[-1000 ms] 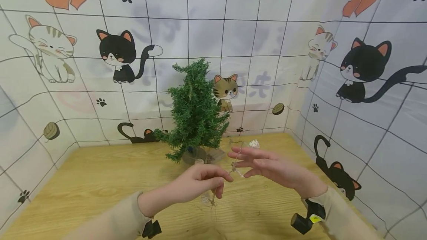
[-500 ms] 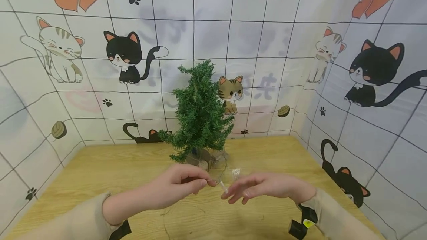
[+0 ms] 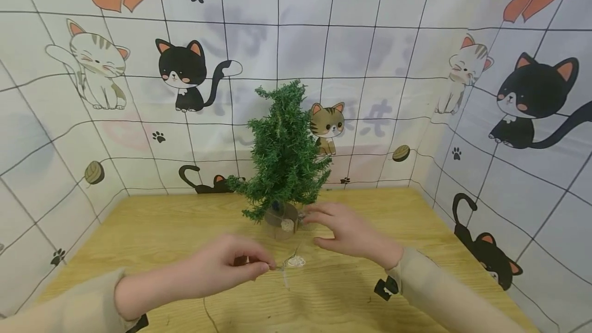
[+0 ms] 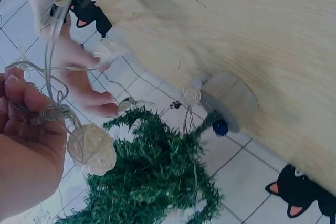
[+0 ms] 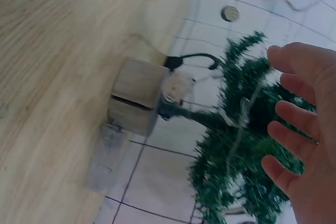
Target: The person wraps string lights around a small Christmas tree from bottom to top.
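Observation:
My left hand (image 3: 231,261) pinches a thin wire of string lights between thumb and fingertips, low over the table's middle. In the left wrist view the wire (image 4: 55,111) is bunched in a tangle at the fingers, and a white woven ball (image 4: 92,149) hangs just beside them. My right hand (image 3: 347,230) reaches out to the right of the small artificial Christmas tree (image 3: 287,153), fingers apart and spread. Nothing shows between those fingers in the right wrist view. Wire runs among the green branches. Another woven ball (image 3: 288,225) lies against the tree's round wooden base (image 5: 139,93).
A flat clear box (image 5: 105,158) lies on the table beside the base. The wooden table (image 3: 152,235) ends at a cat-print cloth (image 3: 259,4) hung behind and at the sides. A loose strand of wire (image 3: 210,315) trails toward the front edge.
My left hand has moved left and slightly down, carrying the wire. My right hand has come away from it, going forward to the tree's base. The head view has shifted slightly left.

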Motion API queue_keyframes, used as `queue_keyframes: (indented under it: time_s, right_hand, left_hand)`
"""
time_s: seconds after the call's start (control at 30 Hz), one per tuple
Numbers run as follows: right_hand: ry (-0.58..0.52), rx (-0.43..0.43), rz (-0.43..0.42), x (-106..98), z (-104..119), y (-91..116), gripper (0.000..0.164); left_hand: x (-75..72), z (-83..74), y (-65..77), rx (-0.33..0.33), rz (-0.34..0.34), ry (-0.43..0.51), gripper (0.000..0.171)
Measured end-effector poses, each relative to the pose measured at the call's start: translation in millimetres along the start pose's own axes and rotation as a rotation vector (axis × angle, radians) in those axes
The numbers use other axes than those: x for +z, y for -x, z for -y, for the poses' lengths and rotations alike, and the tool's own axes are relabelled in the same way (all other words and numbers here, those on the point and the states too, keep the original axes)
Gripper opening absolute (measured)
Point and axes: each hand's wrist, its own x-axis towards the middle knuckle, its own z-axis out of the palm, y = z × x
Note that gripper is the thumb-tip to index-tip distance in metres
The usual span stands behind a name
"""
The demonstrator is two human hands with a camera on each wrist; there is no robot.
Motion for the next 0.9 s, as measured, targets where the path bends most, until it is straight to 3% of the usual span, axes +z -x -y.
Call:
queue_keyframes:
  time_s: [0.07, 0.13, 0.3, 0.4, 0.63, 0.73, 0.9]
  right_hand:
    - [0.120, -0.081, 0.006, 9, -1, -4, 0.039]
    - [0.159, -0.091, 0.026, 17, -3, -4, 0.036]
    - [0.139, -0.064, 0.023, 25, -10, 1, 0.025]
    - [0.098, -0.045, 0.003, 22, -19, 3, 0.024]
    - [0.066, -0.030, -0.099, 5, -56, 11, 0.021]
    - [0.150, -0.023, -0.130, 1, -71, 10, 0.017]
    - [0.324, 0.073, -0.153, -15, -88, 7, 0.015]
  left_hand:
    - [-2.0, -1.6, 2.2, 0.005, -0.020, -0.040, 0.015]
    - [-3.6, -3.0, 4.2, 0.015, -0.038, -0.089, 0.013]
    - [-7.5, -4.8, 10.2, 0.006, -0.061, -0.208, 0.012]
    - [-9.8, -5.3, 13.1, -0.032, -0.076, -0.241, 0.013]
    - [2.5, 1.2, -5.6, -0.145, -0.053, -0.175, 0.016]
    - [9.8, 3.5, -16.2, -0.146, -0.051, -0.136, 0.018]
    - [15.2, 4.1, -33.1, -0.100, -0.063, -0.146, 0.021]
